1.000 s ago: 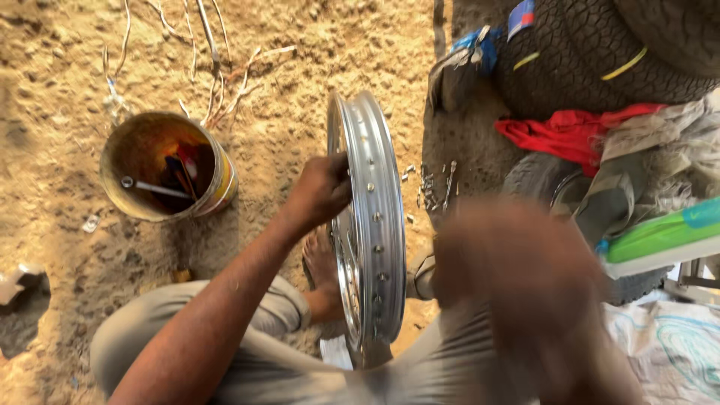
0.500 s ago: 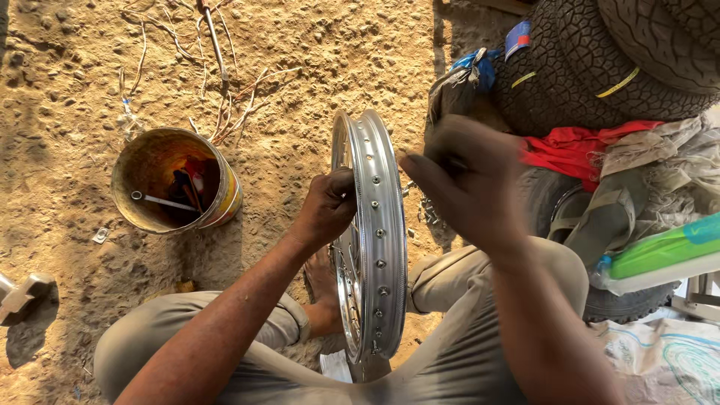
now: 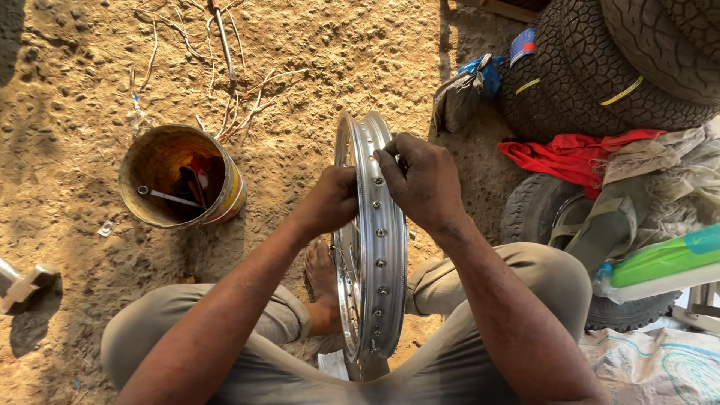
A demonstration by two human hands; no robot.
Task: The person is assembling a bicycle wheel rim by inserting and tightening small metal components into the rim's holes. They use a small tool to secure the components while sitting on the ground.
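- Person sat on sandy ground, knees apart, with a metal wheel rim (image 3: 373,247) standing upright on edge between the legs, seen edge-on from above.
- Left hand (image 3: 332,201) was on the left flank of the rim near its top, fingers curled against the metal and gripping it.
- Right hand (image 3: 421,180) lay over the top of the rim from the right, fingers bent down onto the outer band, fingertips touching the row of spoke holes; it pressed on the rim, though whether anything small was pinched under the fingers could not be told.
- The two hands sat close together, almost touching, across the rim's upper part.
- A bare foot (image 3: 322,289) rested on the ground just left of the rim's lower half.
- A rusty tin can (image 3: 225,196) stood on the sand well left of the rim, with a few tools inside.
- Thin wires (image 3: 232,112) lay scattered on the ground beyond the can.
- Stacked tyres (image 3: 615,67) stood at upper right, a red cloth (image 3: 570,154) draped just below them.
- A green and white bottle (image 3: 660,266) lay at the right edge, near a sandal (image 3: 607,225).
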